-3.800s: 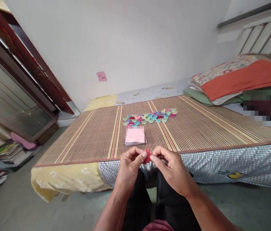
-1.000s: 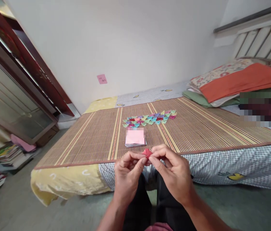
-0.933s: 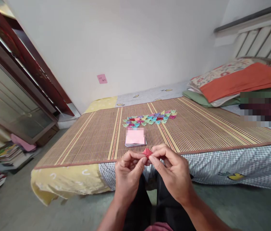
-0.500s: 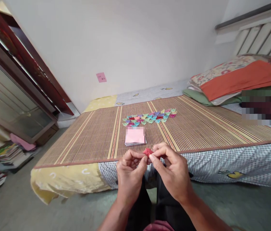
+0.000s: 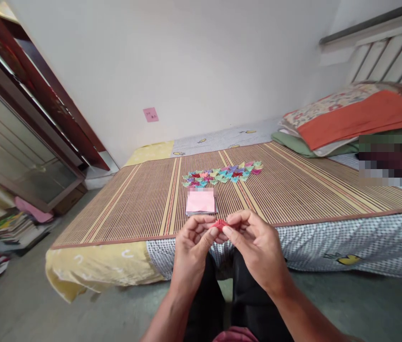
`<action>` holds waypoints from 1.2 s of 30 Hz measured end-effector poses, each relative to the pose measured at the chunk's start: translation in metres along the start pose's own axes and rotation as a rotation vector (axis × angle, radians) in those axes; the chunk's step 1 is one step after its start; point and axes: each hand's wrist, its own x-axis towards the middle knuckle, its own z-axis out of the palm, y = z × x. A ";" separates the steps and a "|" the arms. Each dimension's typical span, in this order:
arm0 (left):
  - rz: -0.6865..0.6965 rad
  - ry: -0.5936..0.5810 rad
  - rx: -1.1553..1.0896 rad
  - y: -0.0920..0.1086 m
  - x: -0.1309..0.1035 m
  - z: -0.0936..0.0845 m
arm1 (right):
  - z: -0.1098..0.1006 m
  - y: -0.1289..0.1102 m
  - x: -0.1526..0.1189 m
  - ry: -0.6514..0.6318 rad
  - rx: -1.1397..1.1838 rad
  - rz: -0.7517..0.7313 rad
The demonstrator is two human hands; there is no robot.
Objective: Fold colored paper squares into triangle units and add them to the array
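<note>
A small folded red paper (image 5: 220,224) is pinched between both hands just in front of the mat's near edge. My left hand (image 5: 193,247) grips its left side with thumb and fingers. On the right side, my right hand (image 5: 258,247) holds it the same way. Beyond the hands lies a stack of pink paper (image 5: 201,202) on the striped mat. Rows of small folded papers in many colours (image 5: 222,174) spread out behind the stack.
The striped mat (image 5: 129,204) covers a bed against a white wall. Folded bedding with an orange cloth (image 5: 358,118) is piled at the right. Magazines (image 5: 12,227) stand low at the left, near a cabinet (image 5: 26,137). A pink note (image 5: 150,114) is on the wall.
The red paper now looks flatter and wider between my fingers. My left fingers have risen slightly, and my two thumbs are a little farther apart.
</note>
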 end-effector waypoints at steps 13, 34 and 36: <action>-0.003 -0.056 0.105 0.008 0.000 -0.006 | -0.004 -0.007 0.001 -0.151 -0.303 -0.089; -0.099 -0.131 -0.061 0.008 -0.012 0.001 | -0.010 -0.021 -0.012 -0.211 -0.377 -0.182; -0.104 -0.168 -0.057 0.009 -0.016 -0.001 | -0.012 -0.025 -0.014 -0.240 -0.335 -0.135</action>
